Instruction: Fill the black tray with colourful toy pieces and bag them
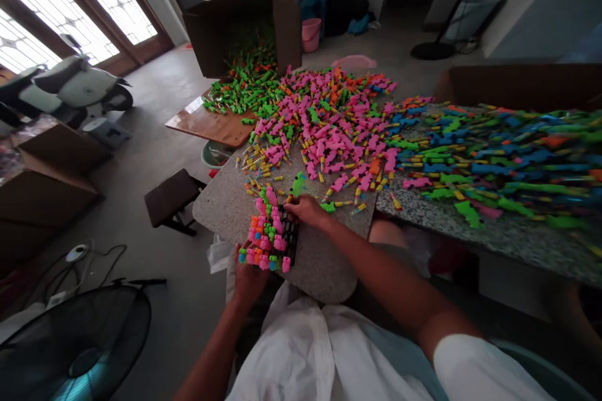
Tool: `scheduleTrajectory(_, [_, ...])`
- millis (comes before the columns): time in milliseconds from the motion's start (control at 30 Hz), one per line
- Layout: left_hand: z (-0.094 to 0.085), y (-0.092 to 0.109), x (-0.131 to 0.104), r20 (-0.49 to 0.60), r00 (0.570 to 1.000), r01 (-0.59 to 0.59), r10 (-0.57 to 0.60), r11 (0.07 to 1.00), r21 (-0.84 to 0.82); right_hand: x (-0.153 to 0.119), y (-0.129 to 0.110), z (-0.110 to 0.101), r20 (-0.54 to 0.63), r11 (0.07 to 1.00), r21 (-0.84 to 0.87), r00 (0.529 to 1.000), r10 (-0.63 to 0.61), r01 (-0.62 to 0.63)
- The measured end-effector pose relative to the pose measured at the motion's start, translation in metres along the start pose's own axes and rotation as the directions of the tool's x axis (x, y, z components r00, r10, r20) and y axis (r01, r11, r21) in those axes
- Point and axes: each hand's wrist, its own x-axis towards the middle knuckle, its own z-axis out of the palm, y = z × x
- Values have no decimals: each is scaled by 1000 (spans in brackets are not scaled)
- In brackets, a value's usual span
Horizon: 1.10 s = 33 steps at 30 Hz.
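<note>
A black grid rack point(292, 244) lies at the near left edge of the speckled table, with rows of small pink, green, blue and orange toy pieces point(264, 241) standing in it. My left hand point(249, 277) grips the rack's near left corner, its fingers partly hidden underneath. Over the rack's far right corner, my right hand point(308, 210) is closed in a pinch on a green animal-shaped toy point(297, 184), held upright. Just right of that hand, another green toy with a yellow tube point(335, 206) rests on the table. A large heap of pink toys point(333, 138) spreads beyond both hands.
A cardboard box point(288, 31) on its side spills green toys point(244, 91) onto a brown board point(226, 128). More toys point(512, 163) cover the granite counter point(470, 232) at right. A stool point(173, 197) and a fan point(84, 351) stand on the floor at left.
</note>
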Motion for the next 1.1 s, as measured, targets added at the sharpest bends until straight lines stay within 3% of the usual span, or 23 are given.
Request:
scheduleTrajectory(100, [3, -4, -3, 9, 1000, -19, 19, 999, 28, 9, -4, 5, -19, 961, -263, 995, -98, 90])
scheduleTrajectory(200, [4, -5, -5, 30, 999, -27, 25, 998, 53, 11, -5, 9, -28, 846, -514, 983, -183, 143])
scheduleTrajectory(300, [4, -3, -4, -4, 999, -42, 42, 998, 51, 11, -4, 13, -18, 747, -642, 971, -240, 172])
scheduleTrajectory(600, [2, 0, -4, -11, 998, -60, 61, 997, 58, 10, 4, 17, 1, 664, -709, 943, -334, 236])
scheduleTrajectory(800, [2, 0, -3, -16, 998, -62, 63, 996, 59, 9, 4, 17, -18, 723, -656, 953, -302, 217])
scheduleTrajectory(1000, [3, 0, -3, -20, 999, -39, 40, 998, 56, 4, 1, 21, -45, 701, -685, 950, -309, 196])
scheduleTrajectory(1100, [4, -2, -4, -8, 999, -42, 43, 998, 55, 8, 2, 19, -73, 767, -619, 960, -270, 169])
